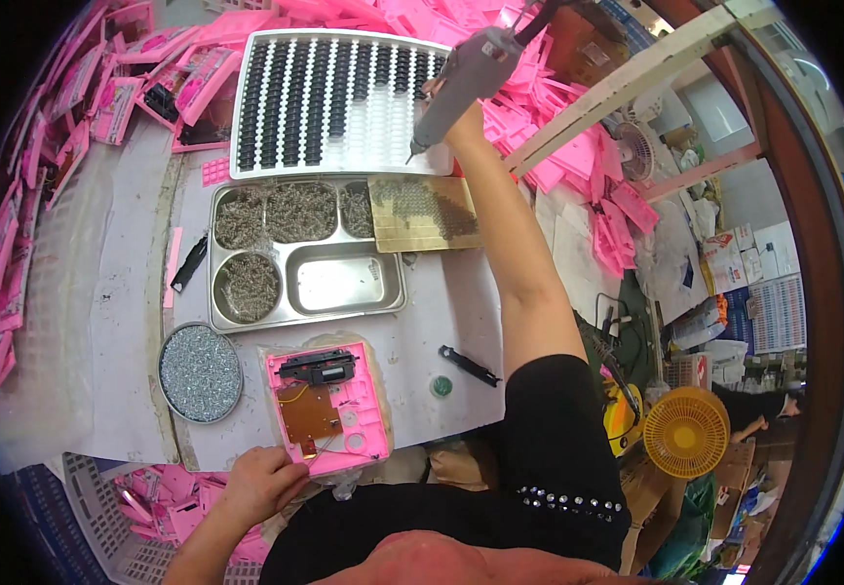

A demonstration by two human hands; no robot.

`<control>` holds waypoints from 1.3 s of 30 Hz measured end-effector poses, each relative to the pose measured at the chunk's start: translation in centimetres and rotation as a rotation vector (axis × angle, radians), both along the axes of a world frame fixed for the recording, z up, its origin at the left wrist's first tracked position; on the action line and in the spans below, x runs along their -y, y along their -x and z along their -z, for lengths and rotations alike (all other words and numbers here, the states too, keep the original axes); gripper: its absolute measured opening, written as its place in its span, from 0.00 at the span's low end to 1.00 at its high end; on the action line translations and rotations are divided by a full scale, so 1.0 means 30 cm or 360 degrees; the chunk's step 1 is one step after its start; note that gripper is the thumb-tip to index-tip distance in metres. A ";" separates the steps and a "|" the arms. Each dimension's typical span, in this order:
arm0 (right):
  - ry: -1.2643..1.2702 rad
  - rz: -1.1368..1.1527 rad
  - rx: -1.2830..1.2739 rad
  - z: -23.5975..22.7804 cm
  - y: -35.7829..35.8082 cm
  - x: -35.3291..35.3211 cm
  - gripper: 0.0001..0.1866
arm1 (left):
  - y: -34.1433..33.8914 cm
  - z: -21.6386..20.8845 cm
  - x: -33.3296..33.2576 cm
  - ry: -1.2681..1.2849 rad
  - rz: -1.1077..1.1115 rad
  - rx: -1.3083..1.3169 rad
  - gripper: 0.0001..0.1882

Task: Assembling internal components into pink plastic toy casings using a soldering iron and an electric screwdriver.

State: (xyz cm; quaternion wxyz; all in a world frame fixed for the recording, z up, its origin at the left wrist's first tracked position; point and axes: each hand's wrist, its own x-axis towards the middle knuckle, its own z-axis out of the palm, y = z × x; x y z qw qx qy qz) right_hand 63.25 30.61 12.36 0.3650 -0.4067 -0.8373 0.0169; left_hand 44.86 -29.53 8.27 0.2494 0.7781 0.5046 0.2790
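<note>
My left hand [264, 480] grips the near left corner of a pink plastic casing [371, 421] with its fingers together. Inside the casing sit a brown circuit board [311, 417] and a black mechanism [317, 368]. My right arm stretches far forward to the white tray [383, 132] holding rows of black ribbed parts [293, 102]. A grey electric screwdriver [469, 83], hanging bit down, covers most of my right hand [463, 125]. Only some fingertips show at its left side, close to the black parts; whether they hold anything is hidden.
A steel compartment tray [307, 318] holds small metal parts, with a yellowish perforated plate [388, 237] across its right corner. Round dish [200, 373] of grey pellets, black strips [469, 366] and a green disc [441, 386] lie around. Pink casings [578, 146] are heaped behind; a post [627, 93] stands right.
</note>
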 end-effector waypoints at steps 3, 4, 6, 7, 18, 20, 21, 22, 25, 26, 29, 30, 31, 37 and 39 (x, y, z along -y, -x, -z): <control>-0.0050 0.0038 0.0350 -0.053 0.091 0.026 0.13 | 0.003 0.001 0.020 0.0038 -0.0054 -0.0034 0.13; -0.0088 0.0046 0.0534 -0.060 0.091 0.027 0.15 | 0.000 0.004 0.025 0.0043 -0.0066 -0.0032 0.13; -0.0341 -0.0096 0.0414 -0.069 0.068 0.023 0.12 | -0.002 0.011 0.019 0.0017 -0.0062 -0.0032 0.13; -0.0425 -0.0124 0.0422 -0.066 0.037 0.005 0.11 | -0.002 0.015 0.011 0.0009 -0.0042 -0.0025 0.13; 0.1137 -0.0777 -0.0314 -0.140 -0.251 1.049 0.09 | 0.001 0.016 0.019 -0.0006 -0.0085 0.0055 0.12; 0.1424 -0.0872 -0.0216 -0.085 -0.290 1.335 0.09 | -0.001 0.012 0.006 -0.0011 -0.0056 0.0064 0.12; 0.1424 -0.0879 -0.0133 -0.056 -0.298 1.415 0.09 | -0.006 0.009 0.002 -0.0022 -0.0051 0.0071 0.11; 0.1430 -0.0905 -0.0039 -0.020 -0.293 1.464 0.09 | -0.005 0.014 0.009 -0.0016 -0.0071 0.0078 0.11; 0.1110 -0.0913 0.0191 0.044 -0.288 1.529 0.09 | -0.009 0.018 0.015 -0.0011 -0.0104 0.0074 0.11; 0.0937 -0.0895 0.0255 0.049 -0.284 1.539 0.09 | -0.011 0.019 0.018 -0.0011 -0.0110 0.0061 0.11; 0.0587 -0.0869 0.0353 0.057 -0.265 1.551 0.11 | -0.012 0.022 0.025 -0.0018 -0.0124 0.0038 0.11; 0.0588 -0.0882 0.0326 0.063 -0.263 1.552 0.11 | -0.012 0.021 0.025 -0.0022 -0.0127 0.0042 0.11; 0.0589 -0.0895 0.0298 0.068 -0.260 1.555 0.12 | -0.011 0.019 0.027 -0.0026 -0.0130 0.0046 0.12; 0.0576 -0.0948 0.0263 0.086 -0.262 1.540 0.13 | -0.015 0.019 0.008 -0.0041 -0.0098 0.0087 0.12; 0.0644 -0.1006 0.0216 0.068 -0.260 1.529 0.14 | -0.015 0.003 0.011 -0.0036 -0.0112 0.0044 0.13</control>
